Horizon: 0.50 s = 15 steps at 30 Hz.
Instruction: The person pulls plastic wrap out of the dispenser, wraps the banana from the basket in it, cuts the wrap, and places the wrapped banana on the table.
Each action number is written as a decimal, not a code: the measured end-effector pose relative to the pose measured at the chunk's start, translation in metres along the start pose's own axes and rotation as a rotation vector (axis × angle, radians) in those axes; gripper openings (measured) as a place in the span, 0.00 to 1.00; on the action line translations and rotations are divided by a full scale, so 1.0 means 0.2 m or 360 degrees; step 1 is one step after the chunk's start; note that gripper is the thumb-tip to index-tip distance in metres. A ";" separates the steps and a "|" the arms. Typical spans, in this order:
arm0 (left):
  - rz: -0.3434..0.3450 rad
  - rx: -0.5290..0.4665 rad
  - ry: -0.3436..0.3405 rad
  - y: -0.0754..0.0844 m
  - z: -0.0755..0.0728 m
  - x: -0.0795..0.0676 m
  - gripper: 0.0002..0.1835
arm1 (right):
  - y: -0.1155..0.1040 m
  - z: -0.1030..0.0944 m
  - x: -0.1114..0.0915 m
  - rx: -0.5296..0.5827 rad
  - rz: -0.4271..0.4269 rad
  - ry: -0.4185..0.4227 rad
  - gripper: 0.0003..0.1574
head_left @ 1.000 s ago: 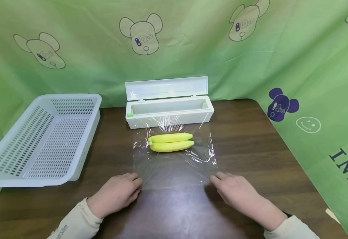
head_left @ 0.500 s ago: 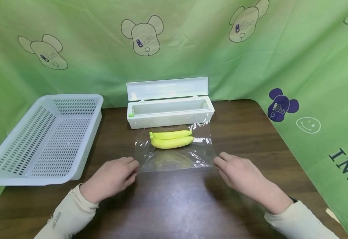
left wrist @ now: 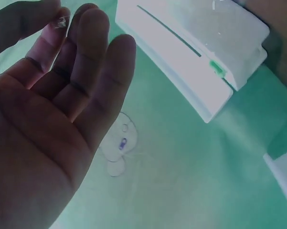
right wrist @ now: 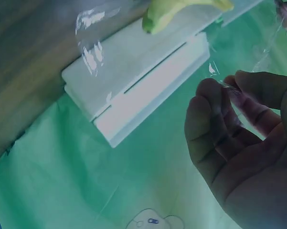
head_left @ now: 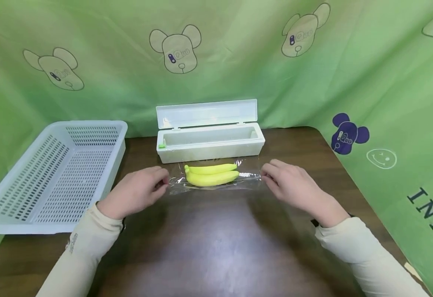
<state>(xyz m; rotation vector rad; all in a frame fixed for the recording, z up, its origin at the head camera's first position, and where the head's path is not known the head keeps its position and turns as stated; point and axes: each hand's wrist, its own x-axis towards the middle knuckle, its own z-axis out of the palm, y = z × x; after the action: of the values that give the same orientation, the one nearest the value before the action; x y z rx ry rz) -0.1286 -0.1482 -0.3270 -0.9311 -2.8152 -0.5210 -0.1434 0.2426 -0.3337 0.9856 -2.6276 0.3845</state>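
Observation:
Two yellow bananas lie side by side on clear plastic wrap in the middle of the table. My left hand pinches one corner of the wrap between thumb and forefinger, left of the bananas. On their right, my right hand pinches the other corner. A bit of film shows at the left fingertips in the left wrist view. The right wrist view shows film between the right thumb and forefinger. Just behind the bananas stands a white wrap dispenser box with its lid raised.
A white perforated plastic basket stands at the left of the dark wooden table. A green printed cloth hangs behind and along the sides. A small green slider sits at the box's left end.
Both hands have moved away from the body toward the box, lifting the wrap's near edge and bringing it up to the bananas. The bananas and box stay about where they were.

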 end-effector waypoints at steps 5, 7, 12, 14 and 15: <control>-0.0100 -0.0079 0.0009 -0.06 -0.01 0.08 0.07 | 0.06 0.01 0.10 0.0013 0.0038 0.0011 0.06; -0.0154 -0.0096 0.0002 -0.08 -0.01 0.11 0.06 | 0.08 0.03 0.14 0.0001 0.0041 0.0025 0.06; -0.0246 -0.0111 0.0009 -0.13 0.00 0.19 0.06 | 0.13 0.07 0.21 -0.0006 0.0074 0.0049 0.09; -0.0265 -0.0130 0.0015 -0.15 0.00 0.21 0.06 | 0.15 0.09 0.23 -0.0003 0.0099 0.0058 0.08; -0.0268 -0.0141 0.0014 -0.16 0.00 0.23 0.06 | 0.15 0.10 0.24 -0.0002 0.0111 0.0062 0.08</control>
<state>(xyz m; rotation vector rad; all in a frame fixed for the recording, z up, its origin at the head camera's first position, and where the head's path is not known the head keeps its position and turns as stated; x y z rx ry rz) -0.1841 -0.1474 -0.3257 -0.7074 -2.8991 -0.6740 -0.2015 0.2305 -0.3379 0.8788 -2.6321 0.4137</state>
